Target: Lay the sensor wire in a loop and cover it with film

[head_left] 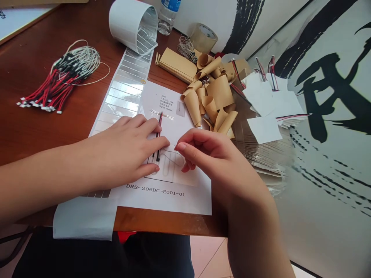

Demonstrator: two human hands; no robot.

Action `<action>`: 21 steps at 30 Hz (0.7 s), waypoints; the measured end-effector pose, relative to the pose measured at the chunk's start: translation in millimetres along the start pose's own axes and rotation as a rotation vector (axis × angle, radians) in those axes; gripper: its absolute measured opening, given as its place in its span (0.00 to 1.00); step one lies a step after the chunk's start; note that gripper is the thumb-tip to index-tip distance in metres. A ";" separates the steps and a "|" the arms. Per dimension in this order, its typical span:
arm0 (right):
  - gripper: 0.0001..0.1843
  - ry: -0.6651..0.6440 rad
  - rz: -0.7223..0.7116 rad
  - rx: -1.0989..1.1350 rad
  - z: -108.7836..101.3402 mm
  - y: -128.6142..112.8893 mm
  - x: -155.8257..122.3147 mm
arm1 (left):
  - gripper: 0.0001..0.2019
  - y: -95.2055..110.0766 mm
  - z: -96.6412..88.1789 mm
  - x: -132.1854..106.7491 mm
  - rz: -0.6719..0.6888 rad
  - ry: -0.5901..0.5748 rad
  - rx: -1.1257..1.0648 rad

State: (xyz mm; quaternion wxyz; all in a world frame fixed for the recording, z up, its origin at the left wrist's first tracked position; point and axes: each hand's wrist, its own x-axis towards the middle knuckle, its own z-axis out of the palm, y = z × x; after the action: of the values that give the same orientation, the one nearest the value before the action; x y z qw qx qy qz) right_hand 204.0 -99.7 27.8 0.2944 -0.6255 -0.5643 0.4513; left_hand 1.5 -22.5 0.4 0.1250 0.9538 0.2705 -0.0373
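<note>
A white printed sheet (191, 199) marked DRS-206DC-E001-01 lies on the table under both hands. My left hand (136, 144) rests on it with fingers spread. Beneath and between those fingers run red and black wires (160, 122), their upper end beside a clear strip on the sheet. A thin pale wire (169, 164) bends in loops over a rectangle with a black lower edge. My right hand (203, 152) is just right of the left, thumb and index finger pinched together on what appears to be the end of this pale wire.
Left lies a bundle of red-black wires with connectors (66, 73). A roll of white-backed label strip (127, 25) unrolls under the sheet. Curled brown papers (220, 92), a tape roll (204, 38) and a bottle (168, 17) stand behind. Stacked white pieces (265, 129) sit right, by the wall.
</note>
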 end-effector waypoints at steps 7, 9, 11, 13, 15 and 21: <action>0.15 0.165 -0.034 0.011 0.8 5.4 2.9 | 0.24 0.3 -1.0 1.1 0.004 -0.018 0.036; 0.14 0.226 -0.030 0.020 1.6 6.5 3.7 | 0.25 -0.3 -0.6 1.0 0.005 -0.028 0.041; 0.13 0.268 -0.025 0.045 2.2 7.8 4.8 | 0.25 -1.1 0.2 0.6 0.007 -0.018 0.040; 0.13 0.294 -0.024 0.059 2.1 9.5 6.3 | 0.25 -1.9 1.0 0.1 0.010 -0.010 0.036; 0.13 0.303 -0.024 0.055 1.1 11.1 8.0 | 0.25 -2.5 1.8 -0.2 0.016 0.000 0.033; 0.14 0.294 -0.022 0.038 -1.9 14.1 11.7 | 0.25 -3.2 1.2 -0.1 0.013 -0.005 0.019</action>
State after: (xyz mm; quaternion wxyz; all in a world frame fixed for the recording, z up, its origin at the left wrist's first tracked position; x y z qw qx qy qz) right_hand 211.4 -90.7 13.5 0.3908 -0.6728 -0.5133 0.3621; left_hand -0.3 -20.1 -1.4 0.1170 0.9566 0.2635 -0.0416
